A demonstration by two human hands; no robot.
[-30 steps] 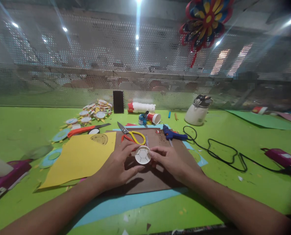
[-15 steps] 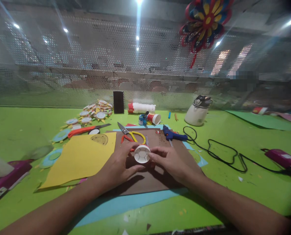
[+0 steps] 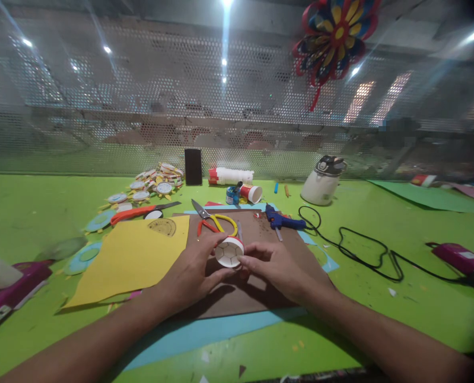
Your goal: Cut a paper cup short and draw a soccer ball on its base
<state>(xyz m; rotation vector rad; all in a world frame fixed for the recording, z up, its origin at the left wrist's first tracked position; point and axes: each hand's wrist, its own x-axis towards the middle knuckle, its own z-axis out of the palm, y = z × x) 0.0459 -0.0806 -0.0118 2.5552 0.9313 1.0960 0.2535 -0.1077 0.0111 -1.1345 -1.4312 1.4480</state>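
A cut-down paper cup piece (image 3: 229, 252), white inside with dark lines in a football-like pattern and a bit of red at its rim, is held above the brown board (image 3: 237, 303). My left hand (image 3: 191, 266) grips its left side, fingers at the top and thumb below. On the opposite edge, my right hand (image 3: 271, 263) pinches it between thumb and fingers. Just beyond the left fingers lie scissors (image 3: 229, 221) with yellow and red handles. A blue glue gun (image 3: 282, 219) rests at the board's far right corner.
Yellow card (image 3: 133, 260) lies at left, near a red cutter knife (image 3: 133, 213) and a pile of round paper pieces (image 3: 161, 183). Farther back are a phone (image 3: 193, 166), paper cups (image 3: 233, 176), a blue jar (image 3: 233, 195) and a jug (image 3: 320, 183). A black cord (image 3: 364, 258) trails right to a power strip (image 3: 462, 259).
Both hands have tilted the cup piece slightly and shifted it a little to the left, showing more of its red edge. Everything else on the table stays put.
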